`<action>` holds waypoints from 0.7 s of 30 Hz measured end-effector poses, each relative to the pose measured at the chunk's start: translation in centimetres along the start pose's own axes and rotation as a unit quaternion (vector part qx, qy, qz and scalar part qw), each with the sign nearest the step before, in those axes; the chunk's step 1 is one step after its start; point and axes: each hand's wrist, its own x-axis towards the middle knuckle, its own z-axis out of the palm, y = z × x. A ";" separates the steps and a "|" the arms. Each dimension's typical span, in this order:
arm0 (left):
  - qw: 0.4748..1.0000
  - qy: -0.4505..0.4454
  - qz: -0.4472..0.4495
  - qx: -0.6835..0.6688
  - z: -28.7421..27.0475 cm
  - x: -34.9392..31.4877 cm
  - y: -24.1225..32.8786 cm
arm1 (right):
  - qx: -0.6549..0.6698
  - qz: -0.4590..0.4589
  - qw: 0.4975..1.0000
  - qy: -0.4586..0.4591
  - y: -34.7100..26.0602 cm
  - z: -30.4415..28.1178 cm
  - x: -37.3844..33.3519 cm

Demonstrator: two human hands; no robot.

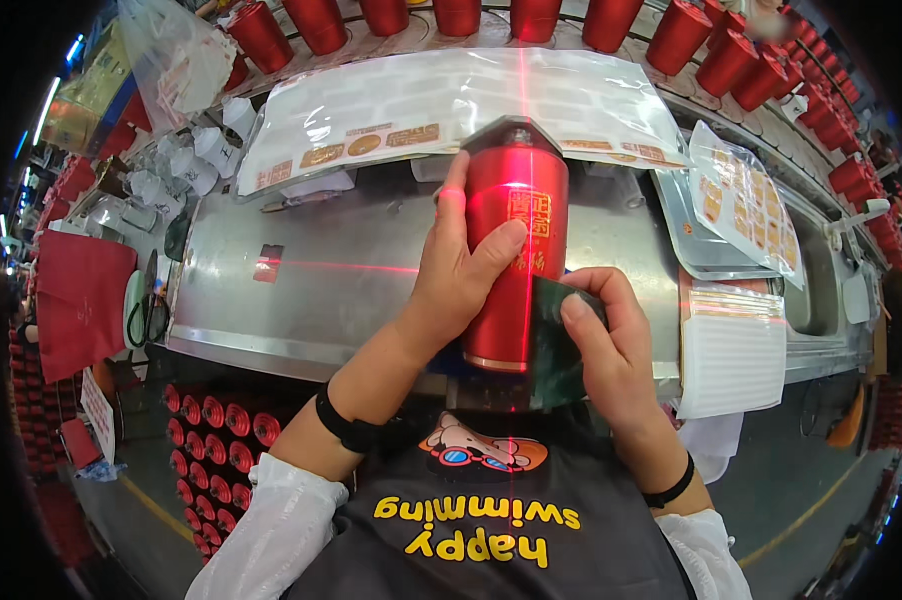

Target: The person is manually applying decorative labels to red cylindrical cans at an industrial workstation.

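A shiny red cylindrical bottle [501, 320] with gold lettering lies tilted in front of me, its top pointing away. My left hand [459, 268] is wrapped round its left side, thumb across the front beside the gold marks. My right hand [616, 345] pinches a dark green flat scraper-like sheet [559, 345] between thumb and fingers, against the bottle's lower right side. A dark angular piece [511, 128] sits at the bottle's far end; whether it is attached I cannot tell. A red laser line runs down the bottle.
A steel worktable [311, 270] carries a long sheet of gold decals [371, 105] and a small red-and-dark piece [269, 263]. On the right are a tray [686, 235], another decal sheet [746, 200] and a white stack [733, 350]. Red canisters [316, 25] line the far conveyor.
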 end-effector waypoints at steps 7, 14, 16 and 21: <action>1.000 0.001 0.013 0.009 -0.1 -0.1 -0.5 | -0.010 -0.019 1.000 0.004 0.1 0.1 -0.1; 1.000 -0.003 0.013 0.002 0.0 -0.1 -0.6 | 0.002 -0.006 1.000 0.005 -0.3 0.1 -0.3; 1.000 -0.004 0.020 0.005 -0.1 -0.1 -0.5 | 0.018 -0.010 1.000 0.011 -0.1 0.1 -0.3; 0.995 0.062 0.068 0.043 -0.3 -0.2 -0.7 | 0.087 0.031 0.996 -0.013 -1.6 -1.2 -0.5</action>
